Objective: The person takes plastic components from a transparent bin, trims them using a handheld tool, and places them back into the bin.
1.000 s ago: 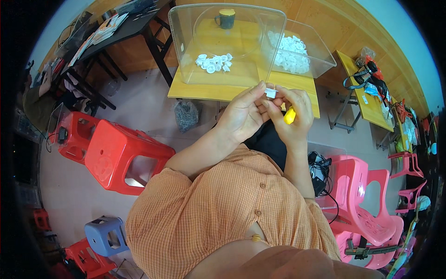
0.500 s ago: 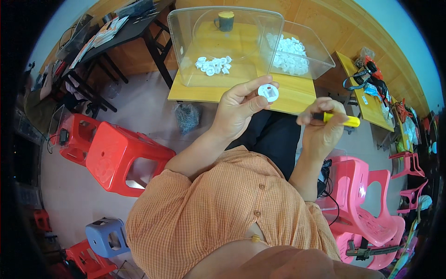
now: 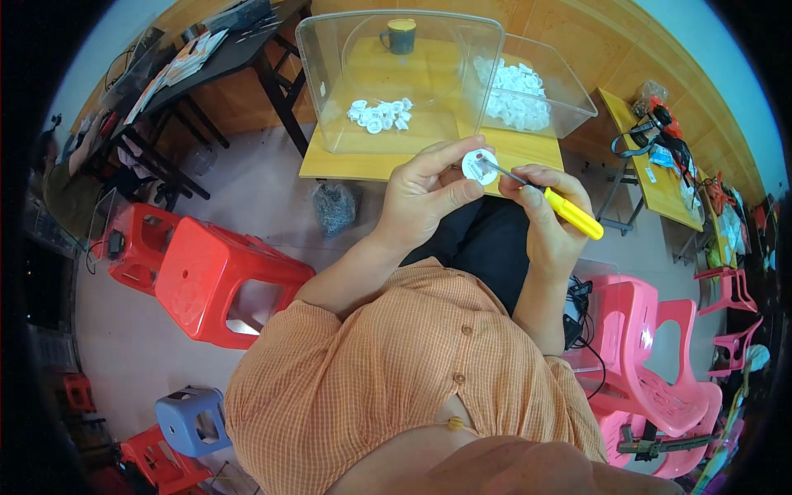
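Between the thumb and fingers of my left hand point(image 3: 429, 186) is a small round white plastic part point(image 3: 473, 172), its recessed face turned up toward me. My right hand point(image 3: 554, 206) grips a yellow-handled screwdriver point(image 3: 577, 216). The thin metal shaft points left, and its tip reaches the recess of the white part; whether it touches a screw there is too small to tell. Both hands are raised in front of the near edge of the yellow table point(image 3: 351, 165). Behind them, several similar white parts point(image 3: 379, 116) lie in a loose pile inside a large clear plastic bin point(image 3: 330, 136).
Another clear bin point(image 3: 575, 115) at the right holds a heap of white parts point(image 3: 518, 97). A dark mug point(image 3: 402, 37) stands at the back. Red stools point(image 3: 202, 276) are on my left, pink chairs point(image 3: 631, 346) on my right. A bag of small dark pieces point(image 3: 335, 209) lies on the floor.
My right hand has moved left and turned the screwdriver, bringing its tip to the white part. The left hand has hardly moved and still holds the part.
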`<state>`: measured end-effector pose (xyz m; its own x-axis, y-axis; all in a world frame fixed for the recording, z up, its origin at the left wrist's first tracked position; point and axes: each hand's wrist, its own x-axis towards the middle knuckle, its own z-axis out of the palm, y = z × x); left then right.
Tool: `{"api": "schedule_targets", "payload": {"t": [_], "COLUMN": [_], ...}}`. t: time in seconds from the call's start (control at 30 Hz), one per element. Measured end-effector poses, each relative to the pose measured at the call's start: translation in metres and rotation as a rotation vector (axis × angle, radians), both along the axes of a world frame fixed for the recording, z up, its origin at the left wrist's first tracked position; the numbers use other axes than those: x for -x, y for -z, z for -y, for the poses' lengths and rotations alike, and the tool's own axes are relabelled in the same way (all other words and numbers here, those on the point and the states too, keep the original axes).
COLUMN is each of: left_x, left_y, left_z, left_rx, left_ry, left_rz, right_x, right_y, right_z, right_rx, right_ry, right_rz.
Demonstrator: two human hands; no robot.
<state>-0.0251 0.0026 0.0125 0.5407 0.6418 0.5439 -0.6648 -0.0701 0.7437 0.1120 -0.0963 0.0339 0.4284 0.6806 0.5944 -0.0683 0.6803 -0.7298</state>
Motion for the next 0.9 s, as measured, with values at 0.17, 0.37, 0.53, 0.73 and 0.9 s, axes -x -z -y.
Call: {"api": "schedule_targets", "payload": {"t": [0.17, 0.37, 0.53, 0.73, 0.9], "left_x": [0.001, 0.003, 0.0051, 0.006, 0.0076], "left_y": [0.0012, 0.0001, -0.0008, -0.0011, -0.0021], "left_z": [-0.0018, 0.0003, -0.001, -0.0007, 0.0003], "left_rx": [-0.085, -0.081, -0.07, -0.076, -0.137], "left_ry": [-0.043, -0.049, -0.03, -0.048, -0.077], "left_rz": [0.01, 0.008, -0.003, 0.006, -0.009], "right_x": [0.0034, 0.005, 0.0062, 0.0073, 0.007], "right_y": [0.0035, 0.0044, 0.0055, 0.007, 0.0093], "right_z": [-0.0023, -0.0033, -0.0032, -0.0036, -0.0034], "right_rx": [-0.081, -0.139, -0.167, -0.175, -0.2], "right_ry": [0.057, 0.009, -0.028, -0.033, -0.04], "right_rz": [0.07, 0.091, 0.069, 0.073, 0.074]}}
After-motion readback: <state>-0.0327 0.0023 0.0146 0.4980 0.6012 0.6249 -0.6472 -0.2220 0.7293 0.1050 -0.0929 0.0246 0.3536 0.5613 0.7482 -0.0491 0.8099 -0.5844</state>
